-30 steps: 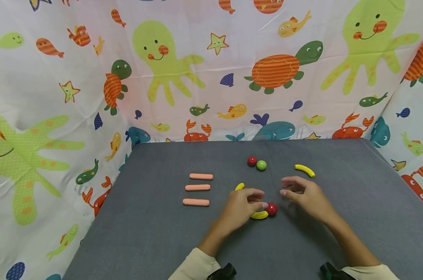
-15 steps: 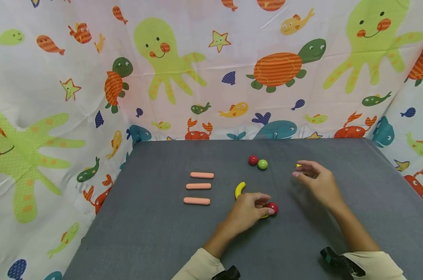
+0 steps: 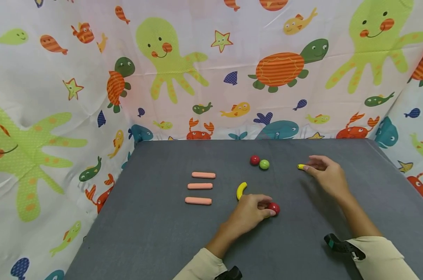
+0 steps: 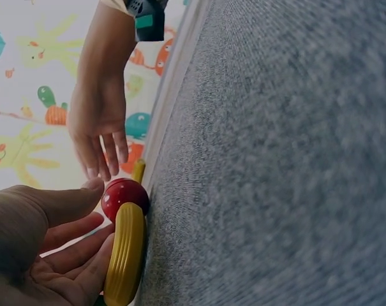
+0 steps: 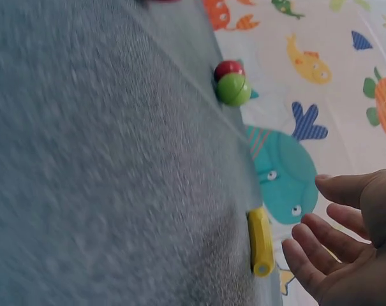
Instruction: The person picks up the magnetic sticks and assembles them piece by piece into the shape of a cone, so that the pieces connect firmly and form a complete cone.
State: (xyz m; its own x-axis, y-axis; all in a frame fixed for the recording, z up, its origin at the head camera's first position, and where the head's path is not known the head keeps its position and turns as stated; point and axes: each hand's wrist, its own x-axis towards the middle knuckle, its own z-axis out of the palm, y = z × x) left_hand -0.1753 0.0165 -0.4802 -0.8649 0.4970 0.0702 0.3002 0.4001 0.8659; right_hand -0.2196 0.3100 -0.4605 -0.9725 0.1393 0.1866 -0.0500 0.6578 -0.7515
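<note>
My left hand (image 3: pixel 251 212) is at a red ball (image 3: pixel 274 208), its thumb at the ball's near left side. In the left wrist view a yellow toy banana (image 4: pixel 126 255) lies beside that red ball (image 4: pixel 124 196), close to the loosely spread fingers; the head view hides this banana behind the hand. Another toy banana (image 3: pixel 242 190) lies just beyond the left hand. My right hand (image 3: pixel 328 177) hovers at a third toy banana (image 3: pixel 301 167), partly covering it in the head view. The right wrist view shows relaxed fingers apart from that banana (image 5: pixel 260 242).
Several pink sausage-like sticks (image 3: pixel 199 186) lie in a column on the left of the grey table (image 3: pixel 145 233). A second red ball (image 3: pixel 255 160) and a green ball (image 3: pixel 264 164) sit together toward the back. A printed sea-animal curtain (image 3: pixel 211 77) borders the table.
The left hand has moved slightly right to the red ball, covering the banana beside it. The right hand has moved right and away to the far banana.
</note>
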